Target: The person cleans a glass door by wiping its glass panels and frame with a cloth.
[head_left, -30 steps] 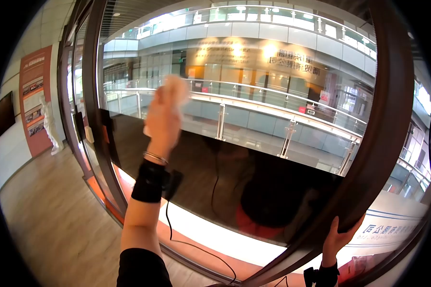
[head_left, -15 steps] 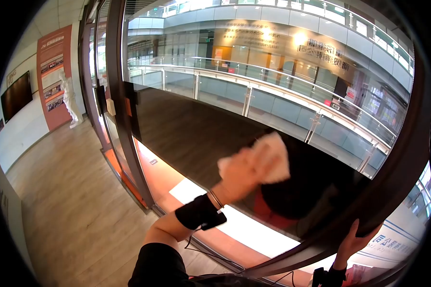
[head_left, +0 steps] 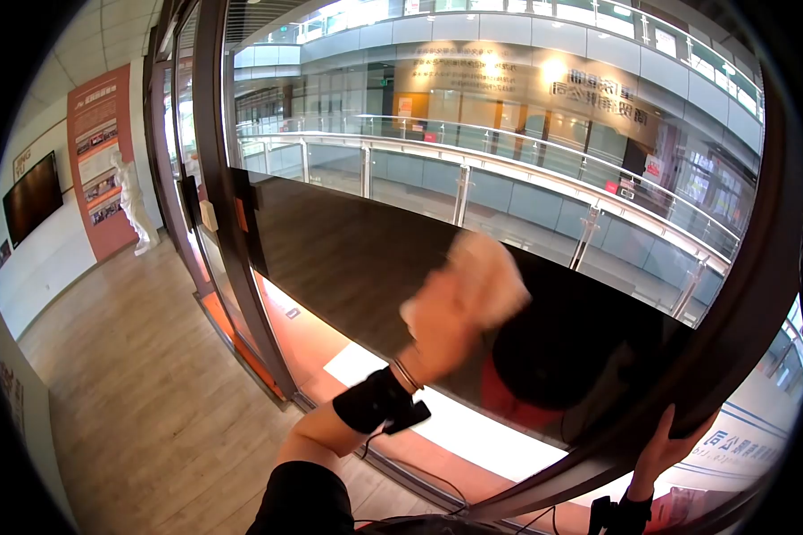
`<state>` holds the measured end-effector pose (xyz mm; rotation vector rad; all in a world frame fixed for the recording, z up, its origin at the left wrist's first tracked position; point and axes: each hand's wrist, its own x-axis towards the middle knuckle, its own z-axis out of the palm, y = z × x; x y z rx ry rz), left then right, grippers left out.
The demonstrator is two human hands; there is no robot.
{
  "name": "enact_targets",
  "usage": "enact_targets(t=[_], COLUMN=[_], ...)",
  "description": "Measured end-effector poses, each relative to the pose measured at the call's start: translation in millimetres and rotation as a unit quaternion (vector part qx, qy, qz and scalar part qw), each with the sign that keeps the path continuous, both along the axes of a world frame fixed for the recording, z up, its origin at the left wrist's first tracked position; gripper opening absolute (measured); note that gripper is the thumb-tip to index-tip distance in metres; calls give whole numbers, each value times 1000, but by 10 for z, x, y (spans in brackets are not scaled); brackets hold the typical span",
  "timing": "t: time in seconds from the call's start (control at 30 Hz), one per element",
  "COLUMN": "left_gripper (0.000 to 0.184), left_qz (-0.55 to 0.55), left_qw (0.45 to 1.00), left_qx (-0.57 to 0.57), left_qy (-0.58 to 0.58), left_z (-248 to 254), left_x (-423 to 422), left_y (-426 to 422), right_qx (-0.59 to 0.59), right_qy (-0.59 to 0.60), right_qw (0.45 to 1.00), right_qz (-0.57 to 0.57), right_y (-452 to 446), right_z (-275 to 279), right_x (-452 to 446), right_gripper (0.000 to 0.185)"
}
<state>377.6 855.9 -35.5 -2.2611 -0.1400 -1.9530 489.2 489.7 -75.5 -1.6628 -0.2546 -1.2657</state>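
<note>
A white cloth (head_left: 491, 278), blurred by motion, is in my left hand (head_left: 444, 312), the fingers pressed over it. The hand is in front of the dark lower band (head_left: 348, 245) of a large glass pane (head_left: 330, 98); whether the cloth touches the glass is hard to tell. A black band (head_left: 366, 403) wraps my left wrist. At the lower right my right hand (head_left: 662, 453) rests against the dark window frame (head_left: 732, 294), thumb apart from the fingers, which are partly hidden.
Thin cables (head_left: 437, 481) run near the lower frame. To the left are a door handle (head_left: 208, 215), wooden floor (head_left: 143, 357), a white statue (head_left: 132, 201), a wall screen (head_left: 33, 198) and a red poster (head_left: 98, 152). Beyond the glass is a railing (head_left: 509, 167).
My left hand has moved down and right across the pane with the cloth, from the clear upper part to the dark band. The view has shifted; my right hand stays at the frame.
</note>
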Motion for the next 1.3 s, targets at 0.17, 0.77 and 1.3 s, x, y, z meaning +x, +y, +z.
enact_targets(t=[0.17, 0.77, 1.3], left_gripper=[65, 54, 56], left_qz=[-41, -2, -70], left_qw=[992, 981, 995], left_qx=[96, 144, -40], left_qy=[74, 128, 55], left_z=[261, -631, -1018], left_x=[-114, -164, 28], left_y=[-33, -153, -202], right_qx=[-5, -16, -12], right_qy=[6, 8, 26], right_qw=[1000, 998, 996], right_qz=[0, -66, -85], right_y=[-42, -184, -71], right_z=[-17, -121, -16], right_x=[15, 260, 107], right_gripper=[72, 72, 75])
